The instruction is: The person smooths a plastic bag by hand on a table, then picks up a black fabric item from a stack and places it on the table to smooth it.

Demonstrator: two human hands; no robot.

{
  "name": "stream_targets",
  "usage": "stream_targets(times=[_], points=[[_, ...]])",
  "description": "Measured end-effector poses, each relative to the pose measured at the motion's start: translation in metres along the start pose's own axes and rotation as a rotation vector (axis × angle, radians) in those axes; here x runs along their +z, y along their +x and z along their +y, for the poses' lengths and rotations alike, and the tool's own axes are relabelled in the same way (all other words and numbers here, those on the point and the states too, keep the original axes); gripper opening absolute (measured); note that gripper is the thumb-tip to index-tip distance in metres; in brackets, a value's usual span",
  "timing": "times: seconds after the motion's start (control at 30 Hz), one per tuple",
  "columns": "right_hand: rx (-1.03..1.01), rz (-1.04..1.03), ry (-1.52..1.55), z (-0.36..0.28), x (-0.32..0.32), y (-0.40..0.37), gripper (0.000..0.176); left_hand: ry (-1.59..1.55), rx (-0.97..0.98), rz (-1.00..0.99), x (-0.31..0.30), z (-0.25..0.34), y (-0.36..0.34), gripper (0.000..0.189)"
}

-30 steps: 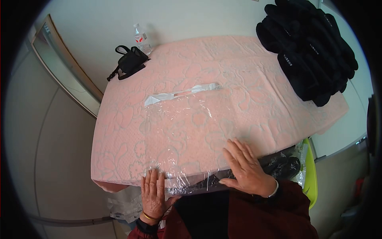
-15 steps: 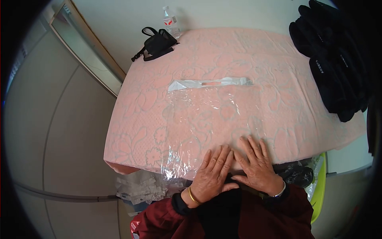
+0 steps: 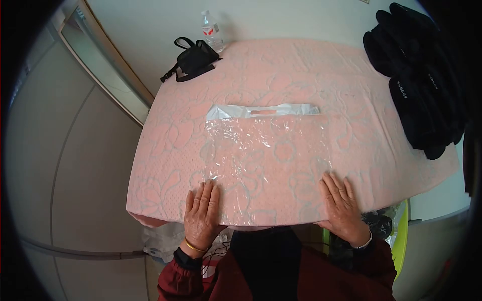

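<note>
A clear plastic bag [image 3: 266,160] lies flat on the pink patterned tablecloth [image 3: 170,125]. Its white top strip, with a cut-out handle slot, points away from me. My left hand [image 3: 202,210] rests palm down on the bag's lower left edge, fingers stretched forward. At the lower right edge, my right hand [image 3: 342,205] lies flat with its fingers extended and its thumb toward the table's front edge. Neither hand grips anything.
A stack of dark folded cloth items [image 3: 422,90] is at the right. At the back left are a black pouch with straps [image 3: 196,59] and a plastic bottle [image 3: 211,32]. Below the table's front edge are clear plastic bags [image 3: 165,238] and a yellow-green container [image 3: 400,251].
My hands have moved apart from the middle of the bag's near edge: the left to the left, the right slightly to the right. The bag looks flatter.
</note>
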State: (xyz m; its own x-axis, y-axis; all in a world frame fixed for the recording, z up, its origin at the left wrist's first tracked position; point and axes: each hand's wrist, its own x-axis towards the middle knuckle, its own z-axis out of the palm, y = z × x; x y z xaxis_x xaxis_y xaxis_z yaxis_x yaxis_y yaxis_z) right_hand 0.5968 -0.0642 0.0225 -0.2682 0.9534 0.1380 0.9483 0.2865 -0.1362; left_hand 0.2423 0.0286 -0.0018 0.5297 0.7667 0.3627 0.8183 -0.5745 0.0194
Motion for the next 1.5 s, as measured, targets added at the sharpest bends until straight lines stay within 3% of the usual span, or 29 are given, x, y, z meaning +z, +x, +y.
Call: stream_targets(times=[0.4, 0.5, 0.73, 0.87, 1.03, 1.27, 1.5], points=[[0.006, -0.035, 0.028, -0.024, -0.013, -0.027, 0.099, -0.030, 0.015, -0.051, -0.003, 0.016, -0.056, 0.096], [-0.096, 0.072, 0.182, -0.031, -0.002, -0.006, 0.094, -0.059, 0.040, -0.051, -0.009, 0.014, -0.048, 0.100], [-0.150, 0.040, 0.107, -0.032, 0.021, 0.009, 0.089, -0.054, 0.075, -0.139, -0.031, 0.043, -0.031, 0.118], [-0.161, 0.044, 0.047, -0.031, 0.023, 0.009, 0.088, -0.203, 0.272, -0.153, -0.014, 0.087, 0.000, 0.116], [-0.173, 0.044, 0.084, -0.023, 0.016, 0.002, 0.089, -0.201, 0.308, -0.219, -0.002, 0.083, 0.015, 0.110], [-0.041, 0.014, 0.090, 0.003, 0.008, -0.003, 0.098, -0.111, 0.067, -0.218, -0.014, 0.016, 0.000, 0.112], [-0.027, 0.033, 0.022, 0.006, 0.009, -0.006, 0.102, -0.055, 0.047, -0.177, -0.011, 0.008, -0.001, 0.114]])
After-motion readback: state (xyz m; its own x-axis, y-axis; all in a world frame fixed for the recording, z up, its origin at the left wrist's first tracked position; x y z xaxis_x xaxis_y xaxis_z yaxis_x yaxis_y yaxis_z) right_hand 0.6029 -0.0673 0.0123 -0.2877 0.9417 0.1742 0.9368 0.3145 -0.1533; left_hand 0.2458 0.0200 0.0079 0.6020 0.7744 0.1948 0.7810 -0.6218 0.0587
